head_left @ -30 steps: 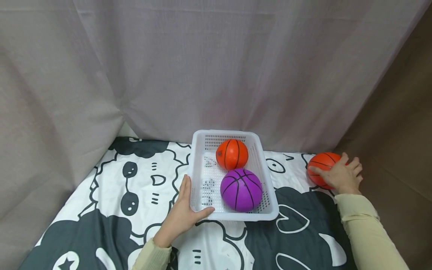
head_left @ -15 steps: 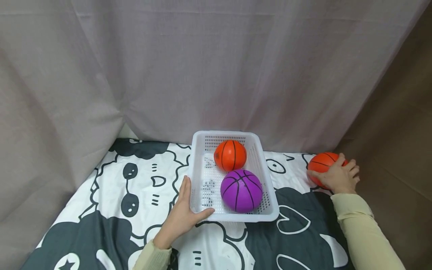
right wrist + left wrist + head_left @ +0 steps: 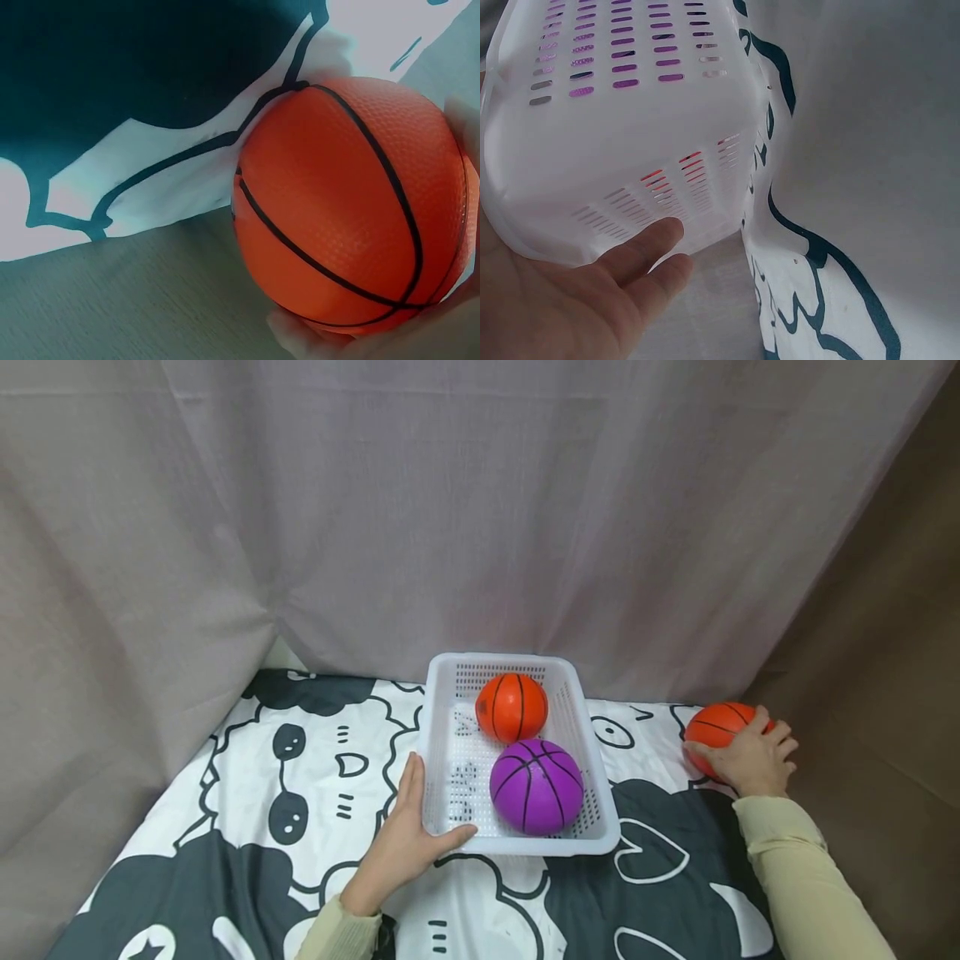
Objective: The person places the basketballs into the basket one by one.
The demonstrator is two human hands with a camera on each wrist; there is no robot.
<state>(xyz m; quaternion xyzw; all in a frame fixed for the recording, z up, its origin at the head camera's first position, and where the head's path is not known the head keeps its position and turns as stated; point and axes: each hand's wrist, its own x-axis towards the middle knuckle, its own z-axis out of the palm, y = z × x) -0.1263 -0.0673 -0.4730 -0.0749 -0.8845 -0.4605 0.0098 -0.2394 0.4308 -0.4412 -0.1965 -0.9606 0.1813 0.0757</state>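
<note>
A white plastic basket point(image 3: 596, 752) with slotted walls stands on the patterned cloth. Inside it lie an orange toy basketball point(image 3: 512, 707) and, nearer me, a purple toy basketball point(image 3: 536, 787). My left hand point(image 3: 405, 839) rests against the basket's near left corner, thumb along the front rim and fingers straight beside the left wall. Out to the right, my right hand point(image 3: 753, 758) holds a second orange basketball point(image 3: 352, 210), its curved fingers and thumb around the sides. In the right wrist view this ball sits at the cloth's edge; part of the hand is outside that picture.
The black-and-white cartoon cloth point(image 3: 322, 810) covers the surface under the basket. A grey curtain point(image 3: 450, 527) hangs just behind, and a brown curtain point(image 3: 877, 735) closes off the right side beside my right hand. A bare wood-like surface point(image 3: 135, 300) shows past the cloth's edge.
My right hand has shifted slightly left on the outer orange basketball, which has barely moved. The orange basketball in the basket rolled a little to the left. My left hand stays at the basket.
</note>
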